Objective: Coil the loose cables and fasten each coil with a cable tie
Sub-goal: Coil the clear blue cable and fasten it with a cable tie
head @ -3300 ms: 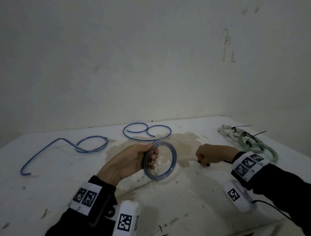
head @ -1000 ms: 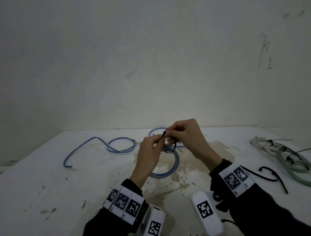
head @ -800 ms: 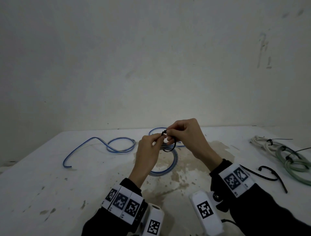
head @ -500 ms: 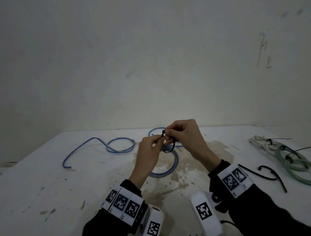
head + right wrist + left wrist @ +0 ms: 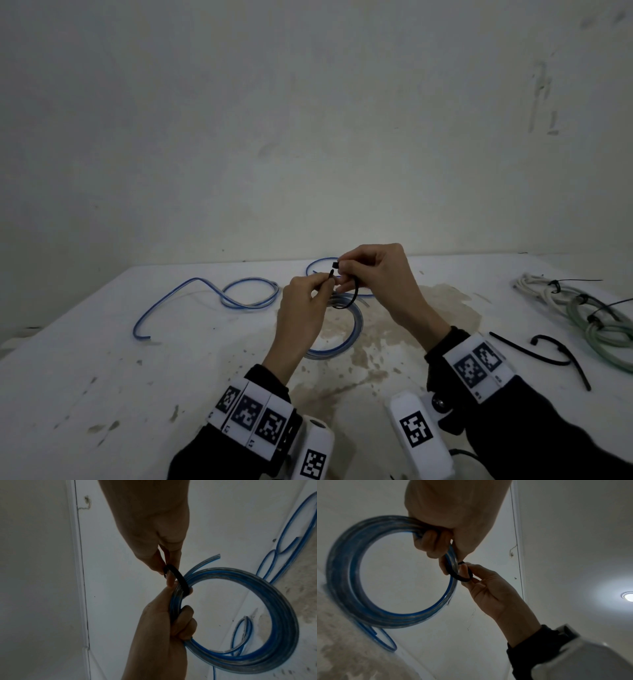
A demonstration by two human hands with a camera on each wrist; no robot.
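A coil of blue-striped clear cable (image 5: 346, 337) hangs upright above the stained table (image 5: 102, 377). My left hand (image 5: 327, 284) grips the coil's top; in the left wrist view its fingers (image 5: 435, 543) curl round the strands (image 5: 351, 574). A black cable tie (image 5: 354, 294) is looped round the coil's top. My right hand (image 5: 342, 270) pinches the tie's head end, and the left thumb and forefinger hold its other end close by. The right wrist view shows the tie (image 5: 178, 578) crossing the coil (image 5: 274, 615) just above the left hand (image 5: 163, 628).
Two loose blue cables lie on the table, one at the left (image 5: 246, 296) and one behind my hands (image 5: 317, 265). Tied white and green coils (image 5: 582, 311) sit at the right, with spare black ties (image 5: 548, 354) in front of them. A wall backs the table.
Since 3.3 s ago my right hand left the table by the spare ties and brought one tie round the coil. Over the last second both hands have barely moved.
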